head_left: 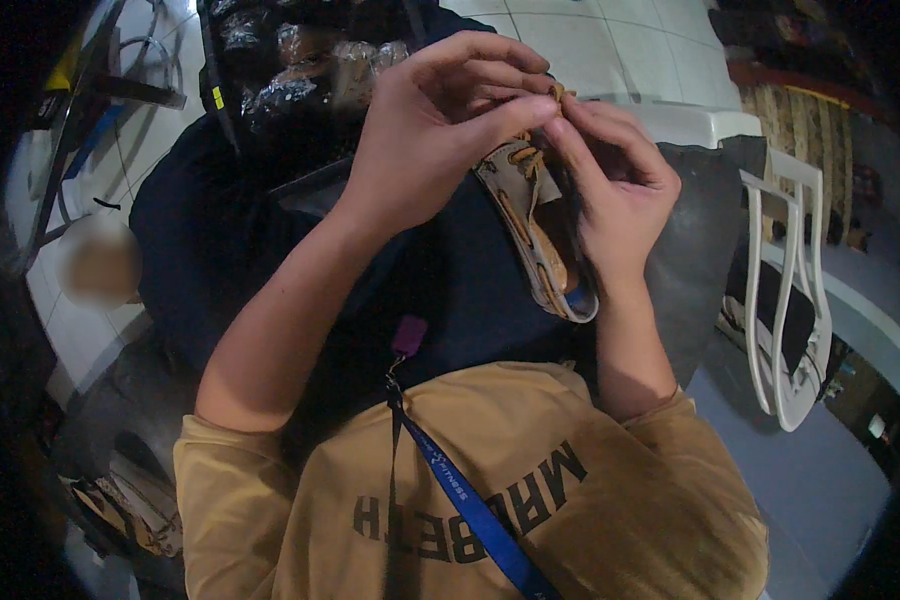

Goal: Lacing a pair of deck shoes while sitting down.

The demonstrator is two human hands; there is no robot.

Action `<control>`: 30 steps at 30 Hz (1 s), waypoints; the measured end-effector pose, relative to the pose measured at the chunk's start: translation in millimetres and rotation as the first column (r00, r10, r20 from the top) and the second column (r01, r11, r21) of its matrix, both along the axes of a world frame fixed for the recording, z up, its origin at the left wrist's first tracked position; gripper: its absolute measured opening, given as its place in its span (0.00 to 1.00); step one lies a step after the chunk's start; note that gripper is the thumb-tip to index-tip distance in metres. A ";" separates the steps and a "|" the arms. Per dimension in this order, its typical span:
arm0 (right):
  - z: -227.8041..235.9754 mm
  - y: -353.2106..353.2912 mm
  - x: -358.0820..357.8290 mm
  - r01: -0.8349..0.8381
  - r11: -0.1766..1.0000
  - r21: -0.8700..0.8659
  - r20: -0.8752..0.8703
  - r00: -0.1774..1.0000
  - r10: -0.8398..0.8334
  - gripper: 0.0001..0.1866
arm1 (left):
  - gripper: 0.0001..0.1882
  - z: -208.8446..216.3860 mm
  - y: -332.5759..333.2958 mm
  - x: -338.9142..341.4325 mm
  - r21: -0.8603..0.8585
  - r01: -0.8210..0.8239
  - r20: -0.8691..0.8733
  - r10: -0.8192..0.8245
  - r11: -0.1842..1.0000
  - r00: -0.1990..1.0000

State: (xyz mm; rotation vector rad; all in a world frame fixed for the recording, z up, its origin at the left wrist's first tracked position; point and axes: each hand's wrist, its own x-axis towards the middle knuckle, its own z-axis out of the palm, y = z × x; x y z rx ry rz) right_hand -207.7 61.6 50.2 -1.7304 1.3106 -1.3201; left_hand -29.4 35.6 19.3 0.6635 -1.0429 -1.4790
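Note:
A grey and tan leather boat shoe [519, 212] rests on my dark-clothed lap, its heel end toward me. Brown leather lace [526, 156] loops across its front. Above that front end, my left hand [440, 125] is closed, thumb and fingers pinching a small bit of brown lace end [560, 92]. My right hand [620, 175] meets it there, its thumb and forefinger pressed on the same piece. Its palm side lies right beside the shoe. The fingertips partly cover the lace, so any knot in it cannot be made out.
Ahead to the left stands a dark rack [300, 85] with plastic-wrapped items. A white plastic chair [795, 290] is at the right, near a dark grey cover [705, 220]. More shoes [135, 500] lie at lower left. A blue lanyard [470, 490] hangs across my tan shirt.

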 end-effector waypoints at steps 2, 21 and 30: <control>2.2 -1.0 -2.3 -0.016 0.998 -0.059 -0.113 0.994 0.009 0.12 | 0.17 -0.8 0.2 0.1 0.019 0.022 -0.064 -0.021 1.000 0.998; 14.8 -15.6 -14.9 -0.198 0.915 0.351 0.334 0.940 0.075 0.12 | 0.12 -9.8 -2.7 0.1 0.046 0.105 -0.114 -0.099 0.993 0.989; 19.4 -19.6 -21.0 -0.217 0.845 0.488 0.310 0.949 0.064 0.10 | 0.13 -5.9 -4.5 4.5 -0.027 0.135 -0.018 -0.136 0.990 0.991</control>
